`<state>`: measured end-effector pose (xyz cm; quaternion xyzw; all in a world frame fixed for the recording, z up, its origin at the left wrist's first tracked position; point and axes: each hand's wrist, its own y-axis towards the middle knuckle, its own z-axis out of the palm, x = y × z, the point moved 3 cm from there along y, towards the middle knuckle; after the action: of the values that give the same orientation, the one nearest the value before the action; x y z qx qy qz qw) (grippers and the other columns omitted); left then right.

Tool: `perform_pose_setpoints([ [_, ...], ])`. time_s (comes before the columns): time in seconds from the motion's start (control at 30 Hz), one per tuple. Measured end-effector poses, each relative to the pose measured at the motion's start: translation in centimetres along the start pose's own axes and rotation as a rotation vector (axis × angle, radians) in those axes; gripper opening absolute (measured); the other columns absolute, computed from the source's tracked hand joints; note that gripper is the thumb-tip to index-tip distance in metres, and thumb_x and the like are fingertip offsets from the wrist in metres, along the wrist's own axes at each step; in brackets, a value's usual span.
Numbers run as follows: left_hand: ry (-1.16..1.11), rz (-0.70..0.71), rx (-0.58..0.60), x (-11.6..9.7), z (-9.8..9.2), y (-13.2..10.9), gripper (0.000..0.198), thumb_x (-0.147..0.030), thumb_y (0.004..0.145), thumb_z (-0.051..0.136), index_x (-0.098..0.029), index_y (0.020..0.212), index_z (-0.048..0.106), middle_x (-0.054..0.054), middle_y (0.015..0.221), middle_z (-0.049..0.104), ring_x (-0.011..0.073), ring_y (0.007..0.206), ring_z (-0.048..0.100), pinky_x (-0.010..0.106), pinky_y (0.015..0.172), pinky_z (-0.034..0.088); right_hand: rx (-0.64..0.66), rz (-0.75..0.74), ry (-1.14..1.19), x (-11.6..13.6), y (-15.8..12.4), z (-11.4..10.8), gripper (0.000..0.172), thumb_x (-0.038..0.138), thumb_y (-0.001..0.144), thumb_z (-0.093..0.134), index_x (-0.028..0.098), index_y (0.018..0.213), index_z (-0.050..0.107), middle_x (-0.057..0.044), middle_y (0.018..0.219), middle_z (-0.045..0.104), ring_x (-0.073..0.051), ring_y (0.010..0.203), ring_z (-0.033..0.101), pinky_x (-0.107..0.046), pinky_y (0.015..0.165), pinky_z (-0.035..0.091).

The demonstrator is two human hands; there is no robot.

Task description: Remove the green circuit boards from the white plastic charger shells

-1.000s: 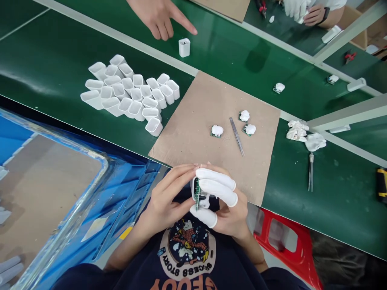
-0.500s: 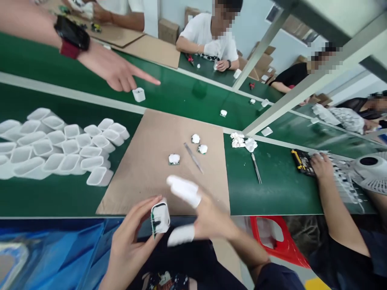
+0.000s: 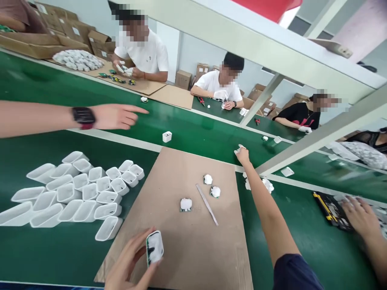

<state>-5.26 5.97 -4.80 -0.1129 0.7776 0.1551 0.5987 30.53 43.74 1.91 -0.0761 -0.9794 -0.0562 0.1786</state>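
My left hand grips a small white plastic housing above the cardboard's lower left, its open end facing me. A green circuit board edge and white filling show inside it. Stretched far forward, my right hand is over the green belt, its fingers drawn together; what they hold, if anything, is hidden behind the white finger covers. Between my hands, a circuit board with a white pad, two more like it and metal tweezers lie on the cardboard sheet.
Many empty white housings stand grouped at left. Another person's pointing hand reaches over the belt near a lone housing. A slanted frame post rises at right. Beside it, a co-worker's hand touches a black-yellow tool kit.
My right hand has gone from beside the held housing out to the belt. My left hand still holds the housing. The view has tilted up, and the pointing hand has shifted left relative to the table.
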Motion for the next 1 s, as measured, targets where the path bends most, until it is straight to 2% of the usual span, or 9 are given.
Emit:
perform_pose_setpoints([
  [0.1, -0.035, -0.014, -0.017, 0.1, 0.1, 0.7, 0.03, -0.035, 0.091, 0.066, -0.031, 0.121, 0.069, 0.005, 0.123, 0.07, 0.0254, 0.117, 0.069, 0.029, 0.09, 0.065, 0.044, -0.116, -0.017, 1.5, -0.4, 0.8, 0.037, 0.037, 0.096, 0.066, 0.016, 0.127, 0.06, -0.011, 0.128, 0.062, -0.025, 0.111, 0.065, -0.046, 0.094, 0.057],
  [0.17, -0.033, 0.002, -0.007, -0.3, 0.1, 1.0, 0.03, -0.034, 0.091, 0.066, -0.032, 0.121, 0.068, 0.004, 0.122, 0.071, 0.0244, 0.114, 0.07, 0.028, 0.09, 0.064, 0.093, -0.251, -0.001, 4.3, -1.9, 2.0, 0.035, 0.036, 0.097, 0.065, 0.017, 0.126, 0.06, -0.01, 0.128, 0.063, -0.024, 0.11, 0.065, -0.047, 0.094, 0.057],
  [0.37, 0.032, 0.147, 0.051, -1.8, -1.1, 0.9, 0.042, -0.022, 0.088, 0.069, -0.032, 0.128, 0.063, 0.005, 0.12, 0.071, 0.0211, 0.108, 0.072, 0.026, 0.087, 0.064, 0.371, -0.821, 0.112, 17.3, -12.5, 9.2, 0.048, 0.017, 0.091, 0.066, 0.02, 0.138, 0.056, -0.008, 0.12, 0.069, -0.022, 0.107, 0.066, -0.041, 0.098, 0.054],
  [0.47, 0.057, 0.192, 0.041, -2.6, -2.3, 0.0, 0.05, -0.013, 0.086, 0.068, -0.029, 0.133, 0.06, 0.008, 0.124, 0.069, 0.0217, 0.113, 0.07, 0.027, 0.088, 0.064, 0.486, -1.008, 0.156, 20.7, -17.2, 11.2, 0.055, 0.011, 0.088, 0.062, 0.018, 0.142, 0.053, -0.011, 0.121, 0.069, -0.025, 0.116, 0.063, -0.044, 0.104, 0.051],
  [0.6, 0.083, 0.193, 0.012, -3.2, -3.6, -1.3, 0.053, -0.011, 0.084, 0.067, -0.026, 0.134, 0.058, 0.01, 0.127, 0.068, 0.0227, 0.116, 0.068, 0.032, 0.095, 0.061, 0.507, -1.051, 0.222, 20.5, -21.2, 8.3, 0.06, 0.027, 0.09, 0.07, 0.019, 0.145, 0.05, -0.017, 0.142, 0.057, -0.036, 0.141, 0.046, -0.062, 0.117, 0.036],
  [0.7, 0.101, 0.218, 0.031, -3.5, -3.7, -1.6, 0.055, -0.008, 0.084, 0.064, -0.025, 0.136, 0.057, 0.011, 0.129, 0.068, 0.0235, 0.118, 0.067, 0.035, 0.098, 0.06, 0.544, -1.1, 0.416, 19.0, -25.8, 3.0, 0.073, 0.045, 0.088, 0.073, 0.03, 0.152, 0.041, -0.01, 0.147, 0.057, -0.031, 0.138, 0.053, -0.055, 0.112, 0.048],
  [0.8, 0.091, 0.289, 0.072, -3.8, -3.1, -1.6, 0.057, -0.008, 0.085, 0.064, -0.024, 0.139, 0.055, 0.012, 0.13, 0.067, 0.0251, 0.119, 0.067, 0.038, 0.098, 0.059, 0.512, -1.21, 0.589, 17.5, -31.2, -0.9, 0.083, 0.044, 0.084, 0.078, 0.026, 0.154, 0.038, -0.013, 0.14, 0.062, -0.028, 0.13, 0.06, -0.043, 0.106, 0.056],
  [0.9, 0.056, 0.372, 0.11, -4.4, -2.4, -1.7, 0.057, -0.009, 0.088, 0.063, -0.023, 0.142, 0.053, 0.012, 0.13, 0.067, 0.0247, 0.119, 0.067, 0.039, 0.1, 0.059, 0.391, -1.193, 0.633, 15.8, -34.9, -1.7, 0.072, 0.035, 0.091, 0.073, 0.022, 0.153, 0.04, -0.015, 0.133, 0.065, -0.027, 0.127, 0.061, -0.042, 0.103, 0.059],
  [1.0, 0.061, 0.42, 0.172, -5.2, -1.6, -2.2, 0.051, -0.013, 0.092, 0.062, -0.02, 0.142, 0.052, 0.014, 0.129, 0.066, 0.0242, 0.121, 0.065, 0.039, 0.102, 0.057, 0.276, -1.129, 0.588, 13.9, -36.8, -1.1, 0.075, 0.028, 0.088, 0.075, 0.018, 0.153, 0.04, -0.016, 0.133, 0.063, -0.03, 0.126, 0.057, -0.046, 0.101, 0.059],
])
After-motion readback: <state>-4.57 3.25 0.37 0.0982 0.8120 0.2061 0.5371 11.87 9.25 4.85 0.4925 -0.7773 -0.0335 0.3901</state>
